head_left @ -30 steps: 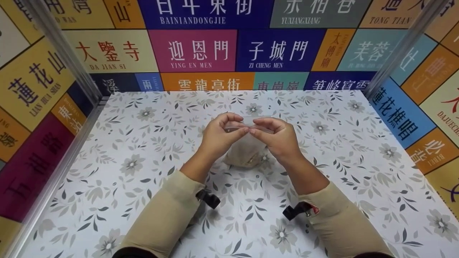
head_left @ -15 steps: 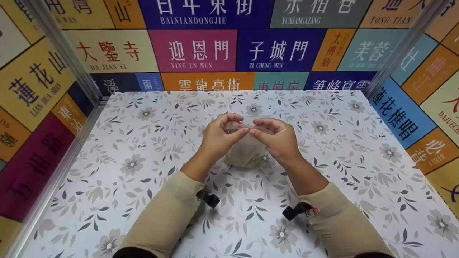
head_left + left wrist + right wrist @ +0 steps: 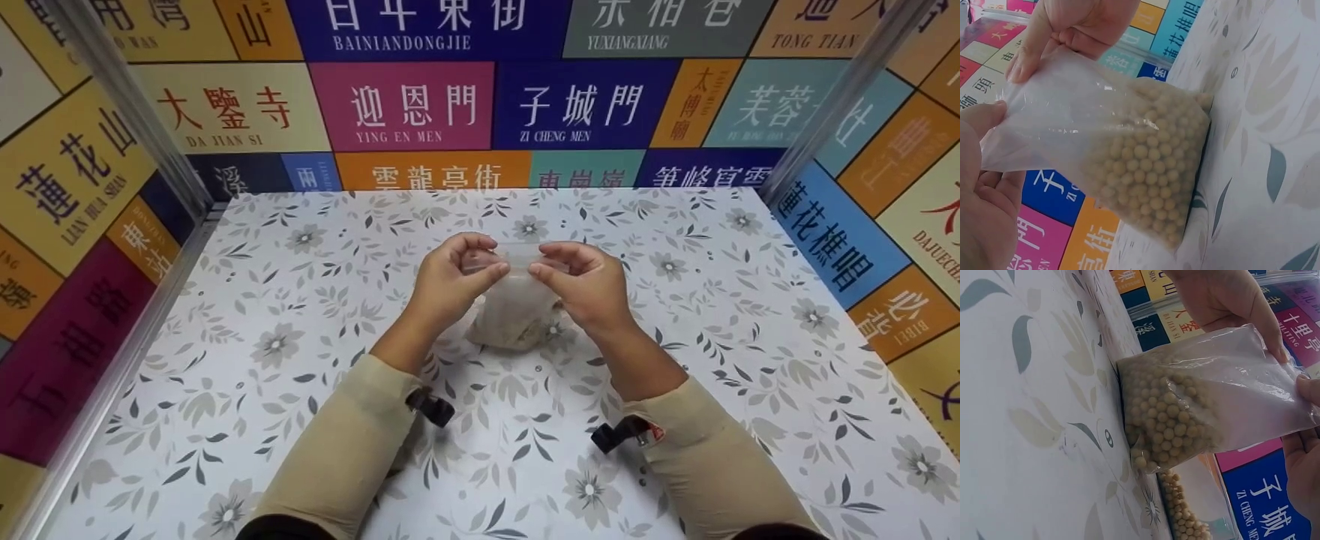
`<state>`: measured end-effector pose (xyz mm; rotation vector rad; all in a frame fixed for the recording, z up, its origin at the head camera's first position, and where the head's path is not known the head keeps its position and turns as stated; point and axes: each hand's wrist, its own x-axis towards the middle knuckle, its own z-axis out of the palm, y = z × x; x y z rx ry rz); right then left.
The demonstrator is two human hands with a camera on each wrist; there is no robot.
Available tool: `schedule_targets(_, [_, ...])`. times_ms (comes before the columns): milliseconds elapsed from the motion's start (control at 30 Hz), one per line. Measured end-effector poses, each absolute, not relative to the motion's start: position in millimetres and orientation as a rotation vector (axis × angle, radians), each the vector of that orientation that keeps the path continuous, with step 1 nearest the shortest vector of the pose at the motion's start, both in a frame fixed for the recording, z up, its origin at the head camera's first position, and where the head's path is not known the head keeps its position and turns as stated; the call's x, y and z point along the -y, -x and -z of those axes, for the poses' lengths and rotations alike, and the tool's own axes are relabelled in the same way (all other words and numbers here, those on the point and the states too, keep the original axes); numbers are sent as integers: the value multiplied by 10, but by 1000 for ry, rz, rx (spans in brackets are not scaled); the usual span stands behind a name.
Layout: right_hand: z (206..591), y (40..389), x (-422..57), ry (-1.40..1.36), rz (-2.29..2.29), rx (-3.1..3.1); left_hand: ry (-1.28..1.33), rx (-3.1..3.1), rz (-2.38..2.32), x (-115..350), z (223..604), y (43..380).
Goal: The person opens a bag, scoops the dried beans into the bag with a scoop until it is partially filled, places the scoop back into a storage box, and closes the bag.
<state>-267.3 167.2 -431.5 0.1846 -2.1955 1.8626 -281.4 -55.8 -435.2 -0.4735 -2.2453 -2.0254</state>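
A clear plastic bag [image 3: 517,311] stands on the table, its lower part filled with round, pale beige soybeans [image 3: 1151,169]. The upper part of the bag is cloudy and flattened. My left hand [image 3: 454,274] pinches the left end of its top edge between thumb and fingers. At the other end, my right hand [image 3: 589,277] pinches the same edge. A short stretch of plastic shows between the two thumbs. In the right wrist view, the bag's bottom rests against the patterned tabletop, and the left hand [image 3: 1230,298] is at its upper corner.
The table [image 3: 300,420] has a white covering with grey flowers and leaves. Colourful sign-patterned panels [image 3: 420,105] rise at the back and both sides. More beige beans [image 3: 1185,512] show behind clear plastic beyond the bag in the right wrist view.
My hands have drawn apart a little along the bag's top edge. The thumbs, close together earlier, now have a gap between them. The bag's base has stayed in place.
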Motion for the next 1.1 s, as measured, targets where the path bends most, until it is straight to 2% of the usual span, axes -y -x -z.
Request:
schedule_targets(733, [4318,2789,-1841,-102,-1995,2115,439,2183,2102,866,4356,2977])
schedule_targets(1100, [4341,2832,-1868,-195,-2091,2048,390,2214,2110,913,4345,2994])
